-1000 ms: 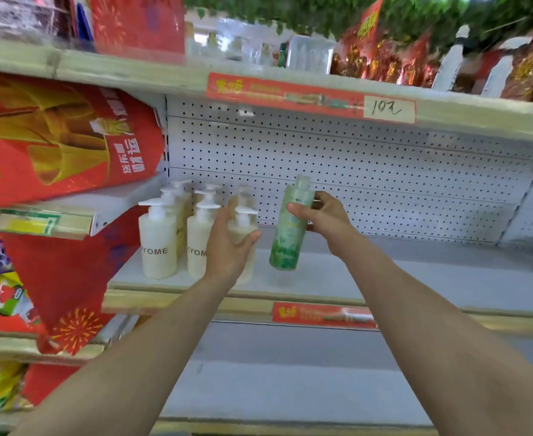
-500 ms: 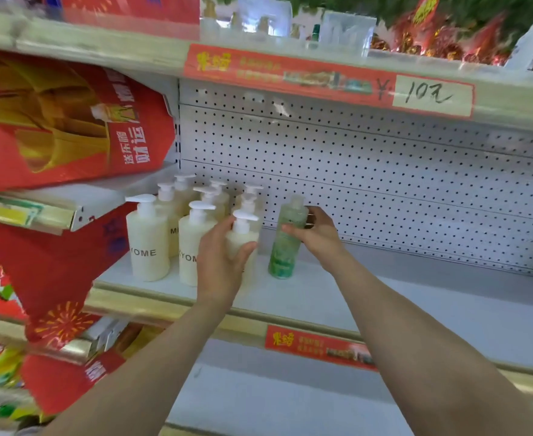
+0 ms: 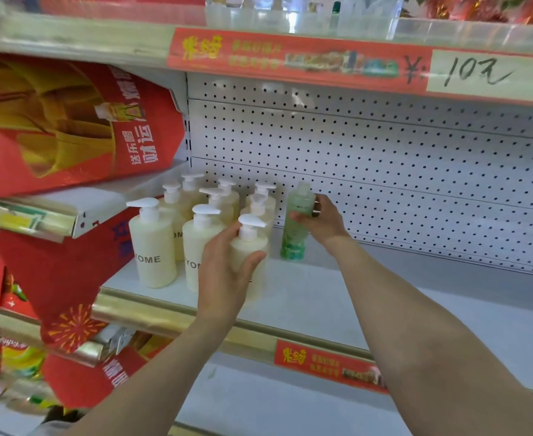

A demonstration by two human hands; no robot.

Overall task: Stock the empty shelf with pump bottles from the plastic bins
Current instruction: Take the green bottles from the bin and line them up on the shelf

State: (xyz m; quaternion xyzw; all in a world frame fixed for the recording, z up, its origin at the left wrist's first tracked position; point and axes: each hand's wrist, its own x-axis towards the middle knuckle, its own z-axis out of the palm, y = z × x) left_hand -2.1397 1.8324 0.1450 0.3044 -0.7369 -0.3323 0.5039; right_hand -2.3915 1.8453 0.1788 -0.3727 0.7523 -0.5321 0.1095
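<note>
White perforated metal panel [image 3: 384, 171] backs a pale, flat store shelf [image 3: 337, 297], and both hands are in at its left end. The left hand [image 3: 227, 272] wraps its fingers and thumb round the body of a cream plastic pump bottle [image 3: 251, 243] in the near row, just right of the cluster of matching cream pump bottles [image 3: 153, 243] already standing there. Its base is hidden behind the hand, so I cannot tell whether it is down yet.

Further back, the right hand [image 3: 324, 218] pinches the upper half of a slim translucent green plastic bottle [image 3: 295, 234], which leans slightly, its foot at or just above the shelf near the panel.

To do this step well, I reckon each bottle needs its base flat before the fingers let go. The cream one should line up with the near row, label forward and spout turned like its neighbours, without nudging the bottle touching its left side. The green one is tall and narrow, so it is likely to topple: stand it fully upright first.
</note>
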